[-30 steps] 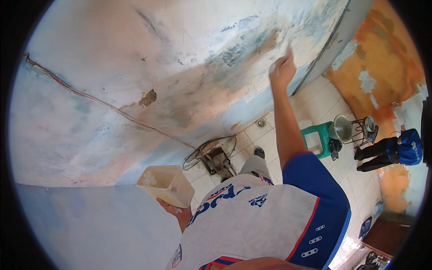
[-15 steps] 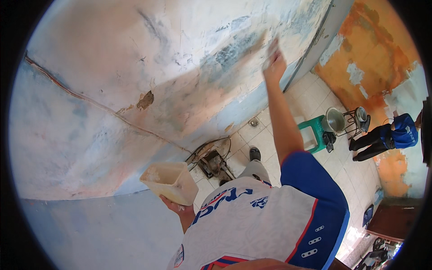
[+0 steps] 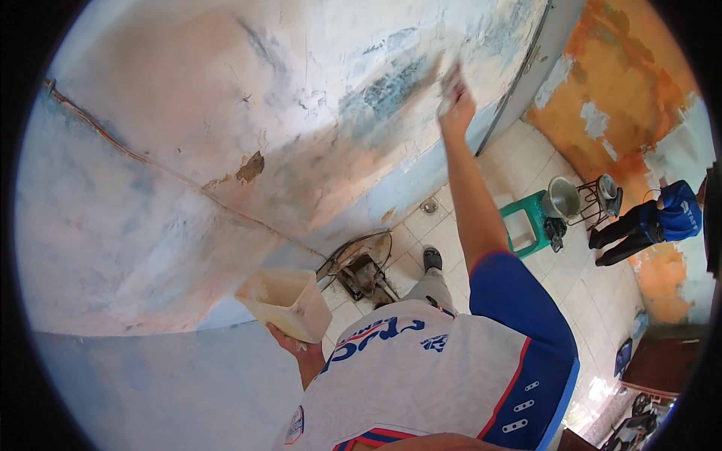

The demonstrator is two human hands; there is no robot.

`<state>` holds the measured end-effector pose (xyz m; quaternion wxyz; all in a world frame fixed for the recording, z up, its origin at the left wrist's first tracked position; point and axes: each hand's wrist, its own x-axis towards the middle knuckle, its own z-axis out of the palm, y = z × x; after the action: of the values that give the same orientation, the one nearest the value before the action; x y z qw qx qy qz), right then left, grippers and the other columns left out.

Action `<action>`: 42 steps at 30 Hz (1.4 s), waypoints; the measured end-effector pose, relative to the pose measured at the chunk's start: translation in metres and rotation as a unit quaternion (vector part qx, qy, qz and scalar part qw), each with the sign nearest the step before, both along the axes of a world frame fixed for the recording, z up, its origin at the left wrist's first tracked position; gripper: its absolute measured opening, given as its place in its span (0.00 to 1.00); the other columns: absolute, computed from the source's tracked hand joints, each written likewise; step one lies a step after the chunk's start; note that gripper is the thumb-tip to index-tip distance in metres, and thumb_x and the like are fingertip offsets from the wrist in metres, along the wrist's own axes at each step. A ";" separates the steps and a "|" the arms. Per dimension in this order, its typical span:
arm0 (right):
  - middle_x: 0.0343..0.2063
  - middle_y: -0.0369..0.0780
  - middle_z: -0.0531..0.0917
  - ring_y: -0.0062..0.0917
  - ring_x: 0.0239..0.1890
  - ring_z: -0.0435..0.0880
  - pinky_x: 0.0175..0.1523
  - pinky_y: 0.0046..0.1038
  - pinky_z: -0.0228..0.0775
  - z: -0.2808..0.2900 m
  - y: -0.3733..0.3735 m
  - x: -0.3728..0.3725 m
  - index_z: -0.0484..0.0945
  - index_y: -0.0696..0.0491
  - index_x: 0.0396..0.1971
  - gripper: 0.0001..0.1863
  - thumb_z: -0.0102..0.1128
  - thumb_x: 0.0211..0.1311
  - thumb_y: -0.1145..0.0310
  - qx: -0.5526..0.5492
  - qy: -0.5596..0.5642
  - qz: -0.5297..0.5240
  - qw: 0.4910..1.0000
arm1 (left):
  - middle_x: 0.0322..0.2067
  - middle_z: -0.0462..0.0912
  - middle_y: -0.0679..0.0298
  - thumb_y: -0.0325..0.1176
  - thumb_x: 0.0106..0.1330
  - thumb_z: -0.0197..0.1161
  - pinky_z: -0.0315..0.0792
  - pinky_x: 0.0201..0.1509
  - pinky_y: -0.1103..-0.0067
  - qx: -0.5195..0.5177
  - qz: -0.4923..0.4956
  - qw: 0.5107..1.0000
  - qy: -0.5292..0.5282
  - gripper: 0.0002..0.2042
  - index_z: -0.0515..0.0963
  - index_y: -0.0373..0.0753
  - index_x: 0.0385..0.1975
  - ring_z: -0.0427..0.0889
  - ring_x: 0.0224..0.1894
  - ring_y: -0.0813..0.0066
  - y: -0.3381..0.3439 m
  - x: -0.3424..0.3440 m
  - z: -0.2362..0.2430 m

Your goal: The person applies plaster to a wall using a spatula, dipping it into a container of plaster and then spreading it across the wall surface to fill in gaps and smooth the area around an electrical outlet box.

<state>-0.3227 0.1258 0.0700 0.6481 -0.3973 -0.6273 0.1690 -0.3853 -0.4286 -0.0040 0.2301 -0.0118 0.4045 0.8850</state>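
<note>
We see the right hand (image 3: 456, 101) raised, its fingers closed around a small pale tool, too blurred to name, pressed against the wall (image 3: 226, 150). The left hand (image 3: 289, 342) grips a tub (image 3: 286, 301) from below, held near the chest. A green stool (image 3: 526, 225) stands on the tiled floor (image 3: 594, 301).

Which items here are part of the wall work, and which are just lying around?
In use:
- right hand pressed to the patchy, peeling plaster wall
- left hand holding the cream square plastic tub

Lying about:
- green plastic stool
- grey metal bucket
- wire stand
- old floor fan
</note>
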 end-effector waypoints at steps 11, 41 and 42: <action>0.51 0.49 0.83 0.35 0.37 0.85 0.40 0.32 0.76 -0.049 -0.195 -0.074 0.67 0.54 0.68 0.26 0.48 0.70 0.74 -0.005 -0.131 0.226 0.965 | 0.69 0.64 0.62 0.63 0.71 0.47 0.62 0.72 0.57 0.267 0.004 0.907 -0.325 0.35 0.56 0.51 0.72 0.65 0.69 0.56 -0.053 -0.035 -0.060; 0.31 0.45 0.85 0.24 0.27 0.83 0.32 0.29 0.75 -0.019 -0.202 -0.052 0.81 0.51 0.55 0.17 0.57 0.68 0.70 -0.020 -0.082 0.250 0.964 | 0.67 0.68 0.59 0.48 0.64 0.61 0.68 0.70 0.61 0.262 -0.005 0.898 -0.353 0.32 0.64 0.45 0.68 0.68 0.68 0.55 -0.002 -0.020 -0.038; 0.30 0.45 0.85 0.20 0.27 0.82 0.31 0.28 0.75 -0.016 -0.191 -0.033 0.82 0.51 0.53 0.15 0.56 0.69 0.71 -0.147 -0.058 0.284 0.946 | 0.67 0.67 0.58 0.48 0.64 0.61 0.67 0.70 0.61 0.318 0.007 0.873 -0.369 0.32 0.63 0.45 0.68 0.68 0.68 0.55 0.005 -0.016 -0.033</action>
<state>-0.3559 -0.0654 0.0540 0.4701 -0.3032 -0.7187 0.4129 -0.4010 -0.4232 -0.0369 0.3481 -0.2669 -0.0131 0.8985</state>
